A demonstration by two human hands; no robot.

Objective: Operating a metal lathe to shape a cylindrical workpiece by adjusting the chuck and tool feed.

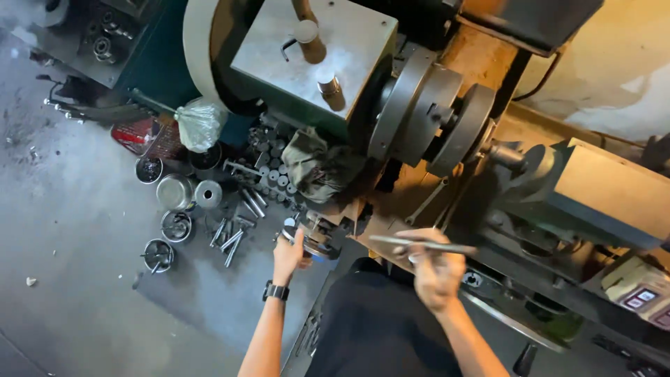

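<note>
- The right hand (436,269) is closed around a long thin metal rod (422,244), fingers curled over its middle; the rod lies nearly level, and both its ends stick out past the hand, just in front of the lathe (488,174).
- The left hand (289,255) reaches out to a round metal disc part (310,241) at the front left corner of the lathe; fingers and thumb are partly closed on the disc's near edge, and how firm the grip is I cannot tell.
- A black wristwatch (276,291) sits on the left wrist, nearer the person than the lathe.
- The lathe's chuck (426,115) stands above the two hands, at the middle of the machine, with a wide round faceplate just beside it.
- A crumpled greenish rag (314,164) hangs on the lathe's left front, just above the disc part.
- Loose steel bolts (234,234) lie scattered on the floor to the left of the lathe, close to the left hand.
- Several small round metal tins (174,192) stand on the floor further left of the lathe, beyond the bolts.
- A knotted clear plastic bag (199,122) rests against the lathe's left side, above the tins.
- The grey concrete floor (70,244) spreads out well left of the lathe.
</note>
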